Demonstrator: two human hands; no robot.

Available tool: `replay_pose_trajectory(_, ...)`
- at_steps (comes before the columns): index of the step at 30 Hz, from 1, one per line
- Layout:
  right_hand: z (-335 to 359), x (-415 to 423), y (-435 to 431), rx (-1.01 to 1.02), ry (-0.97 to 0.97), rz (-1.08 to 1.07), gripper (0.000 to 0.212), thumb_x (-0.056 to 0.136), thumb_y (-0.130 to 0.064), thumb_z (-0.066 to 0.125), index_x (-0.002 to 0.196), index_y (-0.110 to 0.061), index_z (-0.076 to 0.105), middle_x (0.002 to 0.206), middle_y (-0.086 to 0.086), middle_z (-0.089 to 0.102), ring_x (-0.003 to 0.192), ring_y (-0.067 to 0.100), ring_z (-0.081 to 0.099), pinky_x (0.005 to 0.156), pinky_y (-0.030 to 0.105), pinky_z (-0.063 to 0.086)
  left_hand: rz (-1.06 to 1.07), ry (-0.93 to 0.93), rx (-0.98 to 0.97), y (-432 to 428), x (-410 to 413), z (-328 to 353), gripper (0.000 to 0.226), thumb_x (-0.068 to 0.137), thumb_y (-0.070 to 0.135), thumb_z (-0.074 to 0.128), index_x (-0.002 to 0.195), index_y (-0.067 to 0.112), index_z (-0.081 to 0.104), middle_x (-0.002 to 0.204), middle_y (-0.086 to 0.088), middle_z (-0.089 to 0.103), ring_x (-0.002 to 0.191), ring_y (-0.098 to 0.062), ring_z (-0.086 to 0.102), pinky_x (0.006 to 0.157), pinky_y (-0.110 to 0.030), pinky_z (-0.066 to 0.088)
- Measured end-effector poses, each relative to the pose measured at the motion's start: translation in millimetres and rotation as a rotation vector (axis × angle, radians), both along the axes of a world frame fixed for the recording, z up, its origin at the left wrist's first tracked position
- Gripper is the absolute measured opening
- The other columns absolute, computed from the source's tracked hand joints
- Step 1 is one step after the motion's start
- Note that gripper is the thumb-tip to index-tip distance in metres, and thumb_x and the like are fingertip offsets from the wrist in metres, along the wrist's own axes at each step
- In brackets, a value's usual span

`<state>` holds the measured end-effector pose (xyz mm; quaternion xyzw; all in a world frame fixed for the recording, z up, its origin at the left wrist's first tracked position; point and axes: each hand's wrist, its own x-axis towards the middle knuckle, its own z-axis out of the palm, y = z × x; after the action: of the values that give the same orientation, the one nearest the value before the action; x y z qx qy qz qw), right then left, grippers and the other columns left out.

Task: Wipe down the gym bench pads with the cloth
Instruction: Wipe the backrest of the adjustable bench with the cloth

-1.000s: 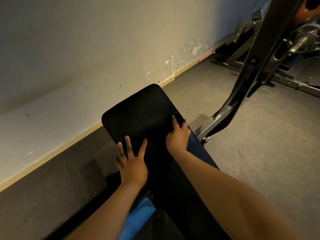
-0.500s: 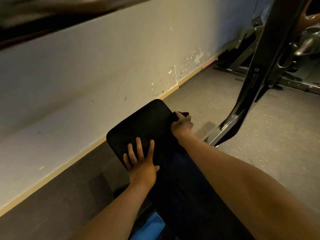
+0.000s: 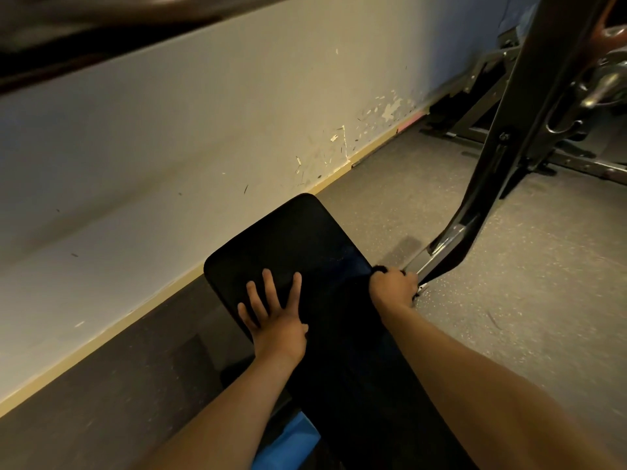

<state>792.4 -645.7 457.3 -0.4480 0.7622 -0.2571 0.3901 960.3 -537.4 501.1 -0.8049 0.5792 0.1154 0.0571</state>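
The black bench pad (image 3: 291, 239) runs from the bottom of the view up toward the wall. My left hand (image 3: 271, 313) lies flat on its left side with the fingers spread. My right hand (image 3: 393, 286) is curled at the pad's right edge, gripping a dark cloth (image 3: 378, 268) of which only a small bunched bit shows above the knuckles. The cloth is nearly the same colour as the pad, so its extent is hard to make out.
A pale scuffed wall (image 3: 203, 147) with a baseboard runs close along the left. A slanted metal frame post (image 3: 492, 184) of a gym machine stands right of the pad. Grey speckled rubber floor (image 3: 526, 317) spreads to the right. Something blue (image 3: 288, 442) sits under the bench.
My right hand has slid from the top of the pad to its right edge and curled round the cloth. The left hand has stayed flat on the pad.
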Motion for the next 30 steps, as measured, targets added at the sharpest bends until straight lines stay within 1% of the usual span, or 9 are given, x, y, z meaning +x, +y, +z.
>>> replay_pose_trajectory(3, -9, -2, -1, 0.005, -0.078, -0.029, 0.037, 0.086, -0.026, 0.040, 0.109, -0.009, 0.063, 0.131, 0.015, 0.045, 0.112, 0.038, 0.050, 0.101, 0.050, 0.046, -0.006, 0.013, 0.000, 0, 1, 0, 0.097, 0.099, 0.036, 0.056, 0.151, 0.046, -0.025, 0.151, -0.010, -0.049, 0.140, -0.042, -0.041, 0.117, -0.066, -0.010)
replay_pose_trajectory(5, -23, 8, -22, -0.054, -0.107, 0.033, 0.046, 0.080, -0.030, 0.040, 0.116, -0.015, 0.064, 0.123, 0.015, 0.056, 0.105, 0.036, 0.058, 0.092, 0.051, 0.053, -0.009, 0.019, -0.007, 0, 1, -1, 0.097, 0.099, 0.035, 0.056, 0.151, 0.047, -0.025, 0.151, -0.009, -0.049, 0.139, -0.041, -0.042, 0.117, -0.066, -0.010)
replay_pose_trajectory(7, 1, 30, -36, -0.127, -0.117, 0.138, 0.042, 0.088, -0.027, 0.045, 0.128, -0.023, 0.059, 0.126, 0.014, 0.055, 0.106, 0.032, 0.060, 0.090, 0.048, 0.055, -0.019, 0.016, -0.007, 0, 1, -2, 0.097, 0.099, 0.037, 0.056, 0.150, 0.046, -0.025, 0.151, -0.010, -0.049, 0.139, -0.042, -0.042, 0.117, -0.066, -0.011)
replay_pose_trajectory(10, 47, 63, -49, -0.252, -0.119, 0.243, 0.038, 0.099, -0.019, 0.047, 0.137, -0.019, 0.052, 0.139, 0.017, 0.039, 0.121, 0.034, 0.048, 0.105, 0.040, 0.044, -0.033, 0.005, -0.020, -1, 2, -4, 0.096, 0.099, 0.041, 0.055, 0.150, 0.046, -0.027, 0.150, -0.010, -0.049, 0.139, -0.043, -0.043, 0.115, -0.065, -0.014)
replay_pose_trajectory(15, 40, 67, -30, -0.281, 0.026, 0.195, 0.050, 0.097, -0.023, 0.046, 0.147, -0.026, 0.039, 0.138, 0.014, 0.034, 0.123, 0.032, 0.040, 0.107, 0.044, 0.038, -0.006, 0.012, -0.032, 1, 2, -7, 0.096, 0.098, 0.038, 0.056, 0.151, 0.047, -0.024, 0.150, -0.009, -0.051, 0.138, -0.040, -0.045, 0.116, -0.065, -0.015)
replay_pose_trajectory(17, 27, 57, -11, -0.302, 0.027, 0.118, 0.049, 0.095, -0.022, 0.047, 0.144, -0.027, 0.042, 0.138, 0.012, 0.036, 0.124, 0.032, 0.041, 0.107, 0.047, 0.037, -0.003, 0.024, -0.023, 0, 2, -5, 0.095, 0.099, 0.037, 0.056, 0.151, 0.048, -0.022, 0.150, -0.008, -0.050, 0.138, -0.040, -0.044, 0.117, -0.065, -0.013)
replay_pose_trajectory(24, -1, 27, 23, -0.070, -0.005, -0.083, 0.048, 0.097, -0.019, 0.041, 0.145, -0.024, 0.041, 0.147, 0.014, 0.029, 0.132, 0.034, 0.031, 0.111, 0.048, 0.022, -0.012, 0.059, -0.012, 1, 3, -3, 0.095, 0.099, 0.034, 0.056, 0.152, 0.047, -0.022, 0.151, -0.008, -0.050, 0.139, -0.039, -0.044, 0.117, -0.066, -0.011)
replay_pose_trajectory(27, 15, 36, 2, -0.065, -0.041, -0.055, 0.044, 0.097, -0.016, 0.046, 0.141, -0.023, 0.046, 0.145, 0.016, 0.033, 0.132, 0.036, 0.033, 0.111, 0.049, 0.024, -0.016, 0.057, -0.017, 1, 3, -3, 0.095, 0.099, 0.034, 0.057, 0.151, 0.047, -0.021, 0.151, -0.008, -0.050, 0.138, -0.040, -0.044, 0.117, -0.066, -0.012)
replay_pose_trajectory(30, 41, 59, -25, -0.187, 0.007, 0.111, 0.045, 0.096, -0.019, 0.048, 0.140, -0.025, 0.046, 0.140, 0.016, 0.036, 0.127, 0.035, 0.041, 0.107, 0.048, 0.037, -0.022, 0.035, -0.019, 1, 3, -4, 0.095, 0.099, 0.037, 0.055, 0.151, 0.047, -0.024, 0.149, -0.009, -0.051, 0.137, -0.041, -0.045, 0.116, -0.066, -0.013)
